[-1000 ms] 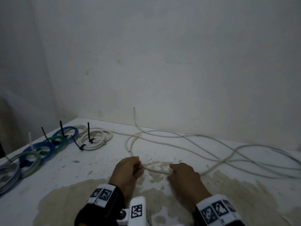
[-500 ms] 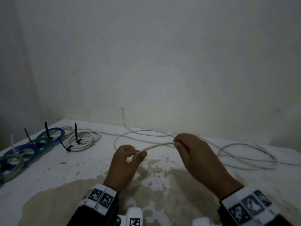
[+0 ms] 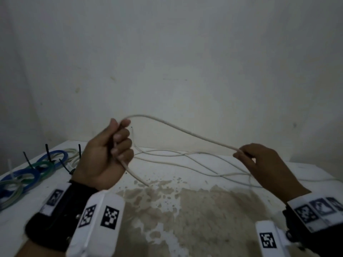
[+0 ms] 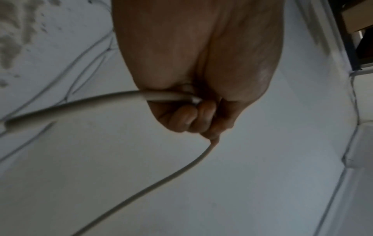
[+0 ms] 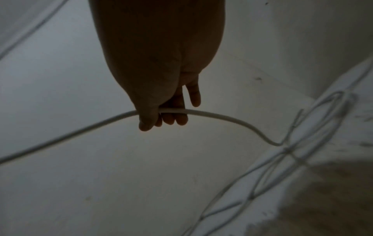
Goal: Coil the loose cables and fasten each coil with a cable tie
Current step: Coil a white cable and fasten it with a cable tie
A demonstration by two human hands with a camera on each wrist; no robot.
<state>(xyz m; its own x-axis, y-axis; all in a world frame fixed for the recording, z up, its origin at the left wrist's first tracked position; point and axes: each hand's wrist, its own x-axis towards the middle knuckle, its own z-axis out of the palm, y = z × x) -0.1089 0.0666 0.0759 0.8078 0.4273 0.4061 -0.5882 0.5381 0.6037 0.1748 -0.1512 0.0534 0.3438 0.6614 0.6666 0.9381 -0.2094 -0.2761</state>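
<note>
White cable (image 3: 178,127), one length, held in the air between two hands above the bench (image 3: 185,216).

Left hand (image 3: 104,154): raised, fingers curled into a fist round the cable; the cable leaves the top of the fist beside the thumb and a short tail hangs from under the fist down toward the bench. The left wrist view shows the fingers (image 4: 187,118) folded tight against the palm with the cable (image 4: 80,103) passing through them.

Right hand (image 3: 259,162): lower and to the right, thumb and fingertips pinching the same cable. The right wrist view shows the cable (image 5: 222,116) lying across the fingers (image 5: 173,111) under the thumb, the little finger standing apart.

Span between the hands: a shallow arch, clear of the bench.

Remainder of the cable: loose, crossing loops on the bench beyond and below the hands, running off to the right.

Finished coils (image 3: 29,175): blue, green and pale, at the far left of the bench, partly overlapping, each with a black cable tie (image 3: 47,152) standing up from it.

Bench: white top, with a large brown stain in the near middle.

Wall (image 3: 185,52): pale, plain, behind the bench.
</note>
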